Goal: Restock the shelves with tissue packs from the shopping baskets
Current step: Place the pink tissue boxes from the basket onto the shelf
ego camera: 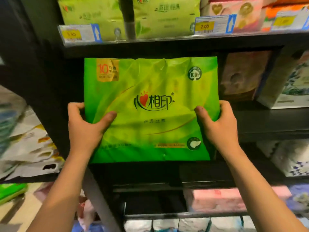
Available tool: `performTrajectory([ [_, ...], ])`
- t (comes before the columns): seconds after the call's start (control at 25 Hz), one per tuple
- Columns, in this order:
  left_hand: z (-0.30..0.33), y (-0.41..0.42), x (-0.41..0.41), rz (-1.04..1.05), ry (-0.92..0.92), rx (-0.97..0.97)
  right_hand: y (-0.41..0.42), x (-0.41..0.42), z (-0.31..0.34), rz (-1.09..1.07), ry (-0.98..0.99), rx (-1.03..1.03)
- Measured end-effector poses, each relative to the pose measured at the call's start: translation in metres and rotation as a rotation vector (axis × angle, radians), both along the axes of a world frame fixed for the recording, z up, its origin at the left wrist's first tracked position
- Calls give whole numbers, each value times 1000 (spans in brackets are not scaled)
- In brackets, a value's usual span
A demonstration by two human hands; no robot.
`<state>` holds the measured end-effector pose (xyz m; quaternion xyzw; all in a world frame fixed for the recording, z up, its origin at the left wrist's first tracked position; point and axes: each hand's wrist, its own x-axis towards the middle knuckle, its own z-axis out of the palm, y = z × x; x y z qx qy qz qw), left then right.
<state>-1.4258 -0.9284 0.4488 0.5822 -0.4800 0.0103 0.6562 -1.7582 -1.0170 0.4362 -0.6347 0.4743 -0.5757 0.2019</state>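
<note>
Holding the green tissue pack (150, 108) upright in front of the dark middle shelf (267, 121), the person's left hand (85, 126) and right hand (219, 124) each grasp a side edge, thumbs on the front, probably to slide it in face-out. Head view: store shelving, price tags (204, 26) above, other packs around, pink pack (217, 198) below.

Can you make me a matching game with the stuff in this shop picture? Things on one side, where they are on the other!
Things:
1. green tissue pack
2. yellow price tag
3. pink pack
4. left hand

Places:
A. on the upper shelf edge
B. low down, bottom right
C. gripping the pack's left edge
D. held between both hands

Pairs: 1-D, 2-A, 3-B, 4-C
</note>
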Motion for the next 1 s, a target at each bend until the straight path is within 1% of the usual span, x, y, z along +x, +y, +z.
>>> performTrajectory([
  [0.16,-7,-46,18,-18,27,-81,-37,32,3,-20,-58,-73],
  [0.32,-26,-95,29,-30,43,-60,-76,53,-8,30,-67,-78],
  [0.44,-30,-118,35,75,-43,-55,-97,66,-6,21,-40,-91],
  [0.52,-35,-128,35,126,-109,-47,-106,74,-6,24,-25,-54],
  [0.64,-36,-141,39,155,-129,35,-126,85,-5,9,60,25],
  [0.76,-38,-143,42,129,-127,106,-139,82,-4,-137,259,30],
  [0.8,-38,-141,41,114,-111,92,-139,80,-4,-159,273,21],
  [0.88,-35,-139,38,103,-80,22,-137,81,-5,-108,192,28],
  [0.92,-34,-139,37,127,-93,2,-137,83,-7,-83,166,40],
  [1.0,-32,-138,35,193,-156,22,-137,85,-7,-59,150,48],
])
